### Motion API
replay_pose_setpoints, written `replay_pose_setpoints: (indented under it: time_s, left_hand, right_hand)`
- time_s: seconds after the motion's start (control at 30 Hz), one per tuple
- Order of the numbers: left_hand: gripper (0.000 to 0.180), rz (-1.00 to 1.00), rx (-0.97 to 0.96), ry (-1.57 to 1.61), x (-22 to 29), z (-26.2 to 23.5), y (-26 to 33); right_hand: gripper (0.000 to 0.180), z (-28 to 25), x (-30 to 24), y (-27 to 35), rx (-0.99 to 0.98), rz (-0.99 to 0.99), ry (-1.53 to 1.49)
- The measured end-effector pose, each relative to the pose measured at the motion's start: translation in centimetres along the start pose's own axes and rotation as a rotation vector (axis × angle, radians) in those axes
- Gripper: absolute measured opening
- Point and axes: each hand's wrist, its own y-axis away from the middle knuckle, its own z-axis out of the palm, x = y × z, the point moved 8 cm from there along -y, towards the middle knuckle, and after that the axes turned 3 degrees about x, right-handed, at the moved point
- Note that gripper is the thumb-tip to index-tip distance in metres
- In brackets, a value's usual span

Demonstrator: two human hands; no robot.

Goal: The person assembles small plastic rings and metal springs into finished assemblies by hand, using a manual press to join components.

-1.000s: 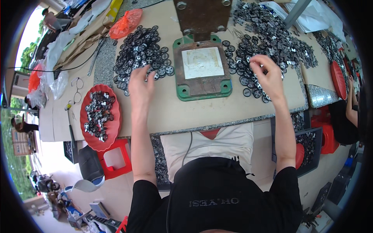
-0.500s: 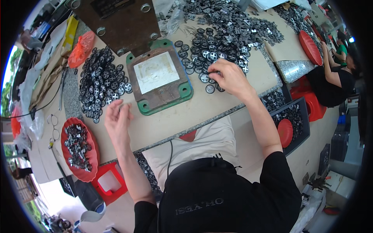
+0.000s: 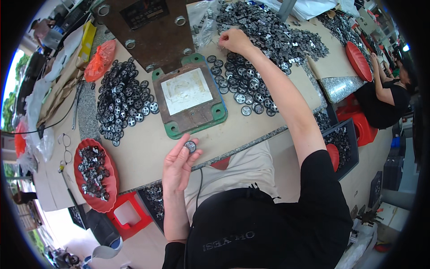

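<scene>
My left hand is in front of the metal fixture, near the table's front edge. Its fingers pinch a small black toy wheel with a silver hub, face up. Out at the back of the table, my right hand has its fingers pressed together; whatever lies between them is too small to make out. It is beside a clear plastic bag and a heap of small dark parts. Loose toy wheels lie in a right pile and a left pile.
A green-edged metal fixture with a pale plate stands mid-table under a brown plate. A red tray of assembled parts sits at left. An orange bag lies behind it. A grey bin and a co-worker are at right.
My right hand has moved from the right wheel pile to the back of the table. My left hand has come right and nearer, and now holds a wheel. The view has shifted slightly.
</scene>
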Motion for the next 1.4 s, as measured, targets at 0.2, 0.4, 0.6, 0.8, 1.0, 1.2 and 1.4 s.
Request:
replay_pose_setpoints:
  time_s: [0.2,0.4,0.6,0.8,1.0,1.2,1.4]
  left_hand:
    - [0.038,-0.078,-0.005,0.03,-1.2,0.9,0.5]
    - [0.04,-0.081,-0.08,0.061,-1.4,1.2,0.3]
    - [0.042,-0.057,-0.135,0.147,-2.2,2.4,-0.6]
    - [0.039,-0.068,-0.161,0.162,-3.0,4.0,-0.9]
    - [0.037,-0.038,-0.169,0.147,-3.1,4.1,-0.4]
    - [0.038,0.005,-0.115,0.123,-3.0,3.6,-0.2]
    - [0.036,0.065,-0.143,0.086,-3.3,3.6,-0.5]
  right_hand:
    - [0.022,2.1,-1.6,-1.5,-0.066,0.217,0.293]
    - [0.026,-1.0,-4.5,1.6,-0.108,0.003,0.201]
    - [0.014,-4.4,-13.2,16.6,-0.18,0.077,-0.761]
    - [0.012,-0.8,-14.1,24.0,-0.271,0.299,-1.275]
    - [0.012,-0.2,-14.7,24.4,-0.204,0.243,-1.337]
    - [0.01,-0.7,-15.4,25.1,-0.087,0.071,-1.058]
    - [0.011,-0.7,-14.9,25.7,0.053,0.13,-1.166]
